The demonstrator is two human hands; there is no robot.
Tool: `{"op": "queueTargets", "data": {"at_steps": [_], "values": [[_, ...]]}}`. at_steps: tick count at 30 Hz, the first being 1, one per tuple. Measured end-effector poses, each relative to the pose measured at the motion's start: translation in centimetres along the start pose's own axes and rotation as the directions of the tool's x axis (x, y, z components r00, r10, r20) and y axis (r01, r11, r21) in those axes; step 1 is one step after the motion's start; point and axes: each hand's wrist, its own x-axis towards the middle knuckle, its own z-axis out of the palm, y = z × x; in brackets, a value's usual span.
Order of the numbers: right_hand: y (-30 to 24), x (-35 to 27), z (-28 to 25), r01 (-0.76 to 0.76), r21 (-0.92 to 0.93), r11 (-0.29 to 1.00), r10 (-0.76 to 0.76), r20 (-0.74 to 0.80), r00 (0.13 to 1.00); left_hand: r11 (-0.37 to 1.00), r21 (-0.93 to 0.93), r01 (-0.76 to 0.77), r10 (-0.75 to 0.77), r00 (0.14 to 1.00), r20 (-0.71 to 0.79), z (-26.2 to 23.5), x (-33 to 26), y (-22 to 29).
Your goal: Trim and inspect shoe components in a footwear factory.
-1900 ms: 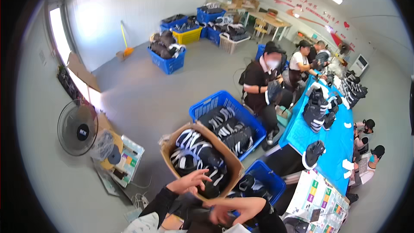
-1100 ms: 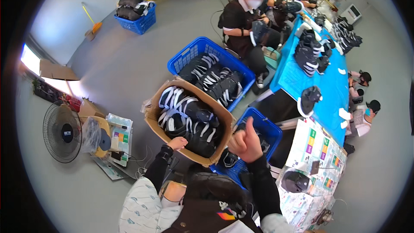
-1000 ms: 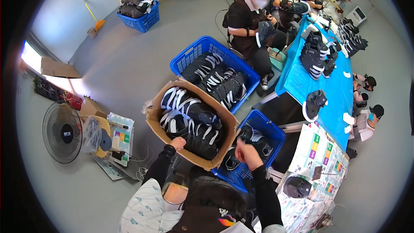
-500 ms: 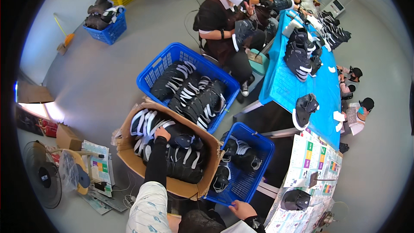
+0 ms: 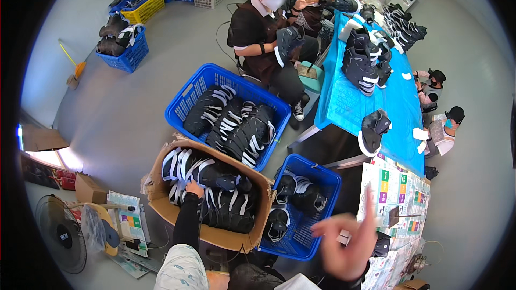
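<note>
My left hand (image 5: 194, 188) reaches into a large cardboard box (image 5: 161, 204) packed with black shoe uppers (image 5: 228, 209) that have white edging. Its fingers look stretched out against the uppers at the left of the box; their tips are hard to make out. My right hand (image 5: 346, 244) is raised close to the camera, blurred, with the index finger pointing up and the thumb out to the side. Nothing shows in it. Behind it stands a smaller blue basket (image 5: 336, 193) with several black uppers (image 5: 306, 198) inside.
Beyond the box is a bigger blue basket (image 5: 177, 94) full of uppers. At right runs a blue-covered table (image 5: 398, 134) with more uppers, beside a paper-covered surface (image 5: 371, 188). A seated person (image 5: 258, 32) holds an upper. A fan (image 5: 60, 233) stands at left.
My right hand has left the rim of the smaller blue basket and risen toward the camera. My left hand has shifted slightly down and left within the box. The view has shifted a little.
</note>
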Motion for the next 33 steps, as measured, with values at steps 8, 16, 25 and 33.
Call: {"op": "queueTargets", "data": {"at_steps": [8,16,25,33], "values": [[0.7,-2.3,-3.3,0.295,0.14,0.945,-0.251,-0.265,0.931,0.908,0.376,-0.186,0.126,0.976,0.177,0.6,-5.2,-8.4],[1.5,-5.8,-3.3,0.377,0.258,0.889,-0.273,-0.361,0.892,0.997,-0.082,-0.015,0.003,0.99,-0.144,-0.4,-13.6,-5.1],[12.1,-16.5,-2.5,-0.225,0.425,0.877,0.075,0.34,0.937,0.862,0.264,-0.432,0.428,0.901,0.076,0.8,-24.5,-13.4],[13.3,-17.4,-14.9,-0.121,0.56,0.819,0.134,0.018,0.991,0.948,-0.298,0.107,-0.009,0.949,0.315,0.1,-33.9,-9.9]]}}
